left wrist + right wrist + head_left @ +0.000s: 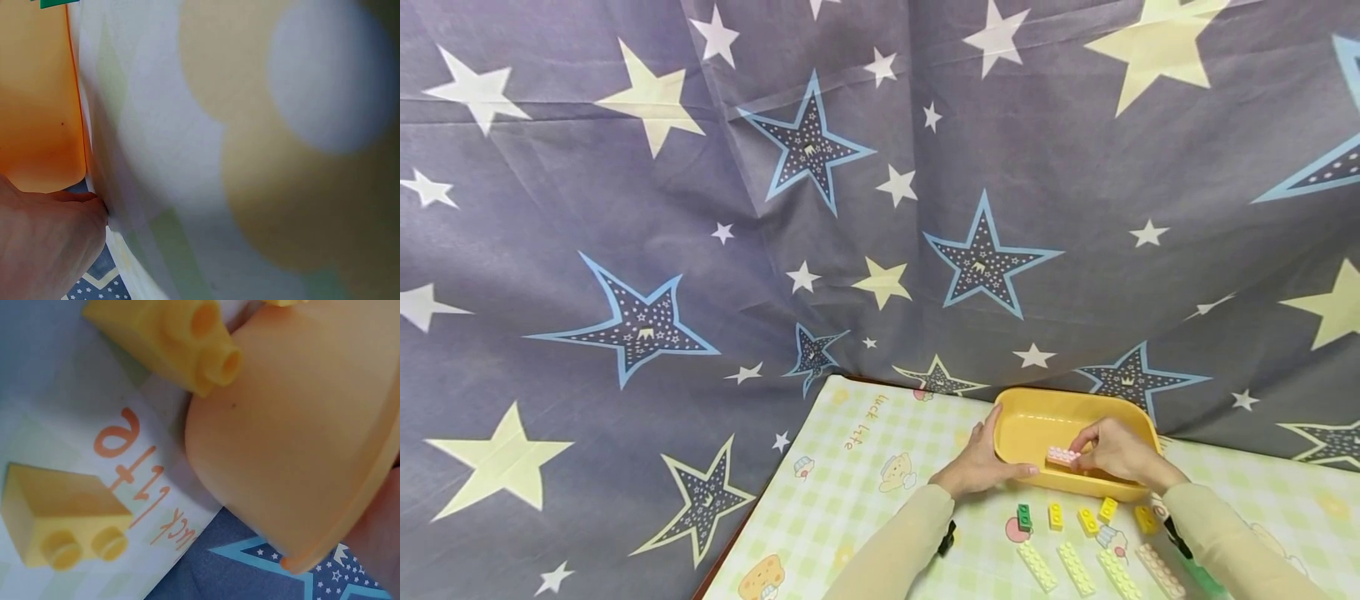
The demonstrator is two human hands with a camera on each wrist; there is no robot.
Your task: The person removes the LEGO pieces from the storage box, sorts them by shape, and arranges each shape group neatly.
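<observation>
In the head view, a yellow plastic tray [1026, 429] sits at the back of the table. My left hand [981, 458] grips its left end, thumb along the front side and fingers at the left rim. Over the tray's inside near the front, my right hand [1112, 450] pinches a pink studded toy brick [1062, 456] between thumb and fingers. The left wrist view has the left hand [50, 237] against the tray's outer wall [37, 94]. From the right wrist, part of the right hand [378, 531] shows beyond the tray rim; the brick is hidden there.
In front of the tray lie a small green brick [1024, 517] and several small yellow bricks [1056, 517]. Nearer me are long pale green bricks [1076, 569] and a long pink brick [1161, 571]. A green piece [1204, 577] is partly under my right forearm. A star-patterned curtain [850, 250] hangs behind.
</observation>
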